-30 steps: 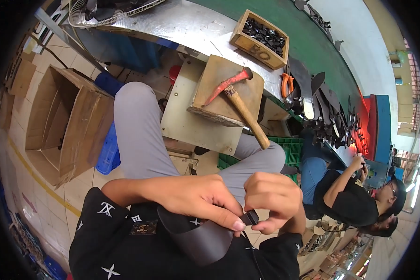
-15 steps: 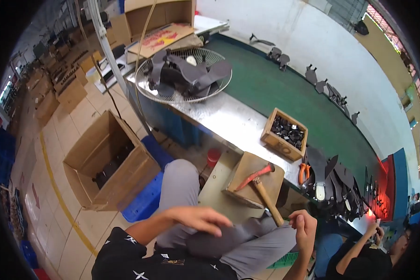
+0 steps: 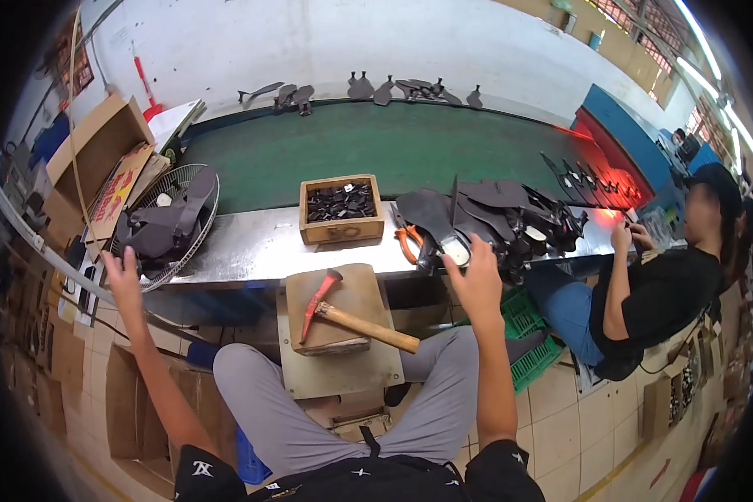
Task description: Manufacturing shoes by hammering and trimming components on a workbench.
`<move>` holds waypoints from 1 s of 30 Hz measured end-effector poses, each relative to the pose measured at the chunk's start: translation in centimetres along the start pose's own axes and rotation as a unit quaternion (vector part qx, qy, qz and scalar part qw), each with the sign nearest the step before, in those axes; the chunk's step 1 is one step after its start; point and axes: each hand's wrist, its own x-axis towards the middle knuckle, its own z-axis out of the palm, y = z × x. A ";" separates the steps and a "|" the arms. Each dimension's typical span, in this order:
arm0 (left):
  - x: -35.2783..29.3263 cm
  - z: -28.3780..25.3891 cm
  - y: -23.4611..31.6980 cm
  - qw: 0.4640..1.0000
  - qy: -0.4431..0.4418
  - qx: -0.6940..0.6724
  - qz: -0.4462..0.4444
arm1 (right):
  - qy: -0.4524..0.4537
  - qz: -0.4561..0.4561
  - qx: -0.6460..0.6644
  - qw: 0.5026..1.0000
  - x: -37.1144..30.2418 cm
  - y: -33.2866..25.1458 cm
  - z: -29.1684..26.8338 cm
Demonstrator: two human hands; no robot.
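A hammer (image 3: 366, 328) lies on a wooden block (image 3: 305, 284). Both hands gape open, nothing visibly held — the left hand (image 3: 122, 278) by a wire basket (image 3: 217, 199) of dark pieces (image 3: 160, 236), the right hand (image 3: 478, 280) at the dark pile (image 3: 492, 199) on the metal bench (image 3: 259, 238). Beyond stretch a green surface (image 3: 351, 142) and white wall (image 3: 351, 38). Print marks the wooden box (image 3: 343, 231) and cardboard (image 3: 117, 197).

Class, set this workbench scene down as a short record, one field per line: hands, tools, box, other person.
Left hand: open, seemingly empty, close to the wire basket
Right hand: open, seemingly empty, before the pile of dark flat pieces
Hammer: red head, wooden handle, lying on the brown block
Pliers: orange handles, at the pile's left edge
Wooden box: small black parts inside, standing on the metal strip
Other person: black top, dark cap, at the far right
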 end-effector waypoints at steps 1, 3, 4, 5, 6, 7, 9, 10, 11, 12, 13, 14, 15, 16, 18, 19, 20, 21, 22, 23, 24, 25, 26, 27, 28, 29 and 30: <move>-4.0 4.2 3.2 1.000 0.003 -0.003 0.008 | -0.120 0.080 0.011 0.990 -0.1 1.6 0.1; -9.2 7.0 7.4 0.991 -0.091 0.102 0.017 | -0.118 0.068 0.075 0.988 0.1 4.9 1.8; -11.7 8.0 9.0 0.983 -0.111 0.130 0.070 | -0.121 0.049 0.147 0.981 0.7 5.7 2.5; -13.7 8.5 9.9 0.977 -0.120 0.144 0.101 | -0.076 0.051 0.163 0.982 1.7 5.3 2.8; -15.9 9.7 11.3 0.971 -0.138 0.150 0.125 | 0.003 0.039 0.183 0.982 2.8 4.8 2.0; -17.5 10.6 12.5 0.963 -0.159 0.156 0.152 | 0.044 0.066 0.197 0.977 3.9 3.8 1.1; -19.9 12.1 15.0 0.949 -0.201 0.148 0.193 | 0.087 0.117 0.265 0.953 6.4 1.2 -0.8; -20.6 12.4 16.8 0.941 -0.229 0.130 0.213 | 0.059 0.099 0.282 0.953 7.7 -1.1 -2.1; -21.0 13.3 18.6 0.926 -0.270 0.089 0.247 | 0.004 0.103 0.264 0.959 8.7 -2.9 -3.7; -21.5 14.0 20.3 0.921 -0.285 0.066 0.256 | -0.051 0.102 0.253 0.961 9.8 -5.1 -5.2; -21.7 14.8 22.2 0.910 -0.295 0.036 0.290 | -0.085 0.087 0.254 0.960 10.5 -7.1 -6.4; -21.6 15.8 23.9 0.902 -0.302 -0.005 0.307 | -0.089 0.072 0.258 0.959 11.2 -9.2 -7.8; -21.3 16.1 25.5 0.895 -0.331 -0.047 0.295 | -0.173 0.019 0.337 0.925 11.5 -11.2 -9.0; -21.5 16.6 26.2 0.894 -0.329 -0.055 0.299 | -0.260 -0.027 0.406 0.876 11.4 -12.2 -8.9; -21.0 15.2 28.8 0.867 -0.473 -0.061 0.143 | -0.354 -0.179 0.435 0.808 11.5 -13.2 -8.3; -21.0 14.6 28.5 0.870 -0.469 -0.059 0.139 | -0.378 -0.158 0.478 0.777 10.9 -14.0 -8.1; -21.2 14.0 28.1 0.855 -0.499 -0.127 0.064 | -0.432 -0.097 0.578 0.685 9.8 -13.9 -7.2; -21.3 13.6 27.5 0.830 -0.522 -0.193 -0.009 | -0.385 -0.079 0.548 0.738 7.8 -14.1 -5.7; -21.8 13.4 26.1 0.834 -0.519 -0.189 -0.009 | -0.335 -0.060 0.517 0.785 5.3 -14.5 -3.9; -22.8 13.1 24.1 0.879 -0.411 -0.242 -0.011 | -0.231 -0.141 0.364 0.891 2.3 -14.7 -2.5; -23.7 13.0 22.7 0.907 -0.300 -0.295 -0.008 | -0.111 -0.212 0.189 0.952 -0.8 -14.3 -1.6; -24.5 13.2 22.0 0.926 -0.260 -0.272 -0.020 | -0.122 -0.200 0.185 0.954 -3.9 -12.7 -0.5; -25.1 13.6 20.8 0.924 -0.266 -0.274 -0.019 | -0.133 -0.186 0.181 0.957 -6.9 -11.2 0.0; -25.3 13.5 19.0 0.932 -0.281 -0.228 0.022 | -0.231 -0.184 0.074 0.952 -9.7 -9.5 0.2; -25.2 13.6 17.8 0.935 -0.296 -0.182 0.063 | -0.325 -0.179 -0.035 0.928 -11.6 -7.7 0.1; -25.1 13.5 18.5 0.930 -0.323 -0.166 0.053 | -0.338 -0.107 -0.001 0.935 -12.4 -6.7 -1.2; -24.9 14.0 18.3 0.930 -0.326 -0.160 0.051 | -0.348 -0.036 0.035 0.936 -12.9 -6.1 -2.7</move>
